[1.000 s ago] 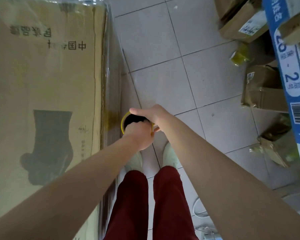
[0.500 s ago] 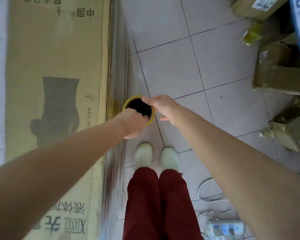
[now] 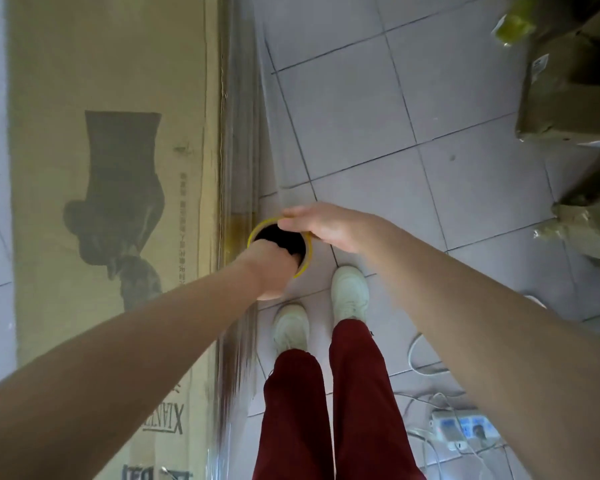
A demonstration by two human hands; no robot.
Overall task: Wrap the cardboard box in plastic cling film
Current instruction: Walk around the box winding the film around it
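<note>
A tall cardboard box (image 3: 111, 168) with a dark printed figure fills the left side, its top and right face under shiny cling film (image 3: 243, 140). The cling film roll (image 3: 303, 268), seen end-on as a yellow-rimmed dark tube, stands upright close beside the box's right face. My left hand (image 3: 269, 271) is closed on the roll's near rim, fingers partly inside the core. My right hand (image 3: 321, 225) grips the far rim from the right.
My white shoes (image 3: 349, 292) and red trousers stand on the grey tiled floor just right of the box. Taped brown parcels (image 3: 568, 91) are piled at the right edge. A power strip (image 3: 463, 429) with white cables lies at lower right.
The view has slid along the box toward its printed lower end. Both hands and the roll stay together by the box's right face. My right foot has stepped ahead of the left.
</note>
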